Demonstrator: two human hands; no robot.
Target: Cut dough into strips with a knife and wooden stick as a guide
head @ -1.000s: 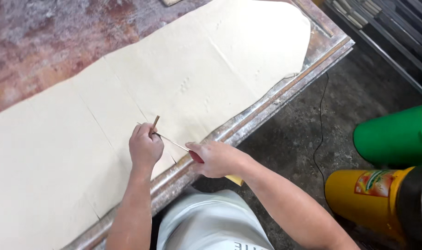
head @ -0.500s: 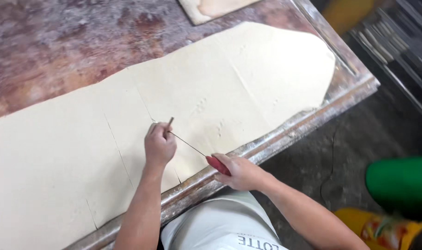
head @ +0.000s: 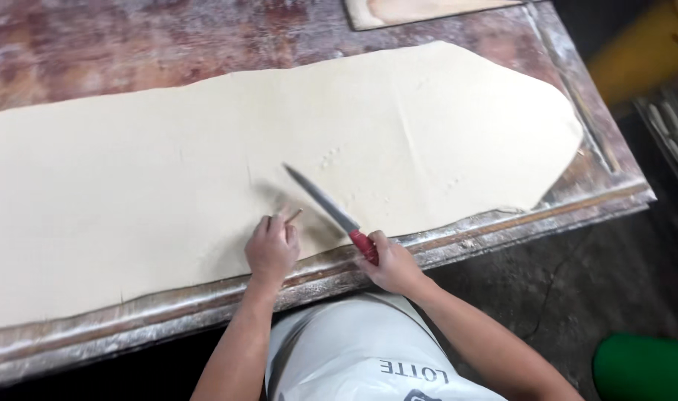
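Left hand: the left hand [head: 272, 249] lies knuckles-up on the dough, fingers curled around a thin brown stick [head: 294, 216] whose tip pokes out past the fingertips.
Right hand: the right hand [head: 392, 265] is clenched on the red handle of a knife [head: 331, 209], at the near edge of the table.
Knife: the blade runs from the right hand up and away to the left, lying low over the dough; its tip ends just beyond the left hand's fingertips. I cannot tell whether the edge touches the dough.
Dough: one long pale sheet of dough [head: 398, 141] spreads under and away from both hands, reaching far to the left of the left hand and tapering to a blunt point well to the right of the right hand. Faint creases and small dents show just past the blade.
Table: reddish, floured table [head: 131, 44] with a worn metal rim that passes under both wrists.
Tray: pale flat tray [head: 420, 9] at the far edge, well beyond the hands, holding a tan slab; only partly in view.
Containers: green rounded container [head: 643, 367] on the floor, to the right of the right forearm; blurred yellow container [head: 636, 56] far right, beyond the table corner. Contents of both not visible.
Labels: dark print on the white apron [head: 354, 349], below the hands.
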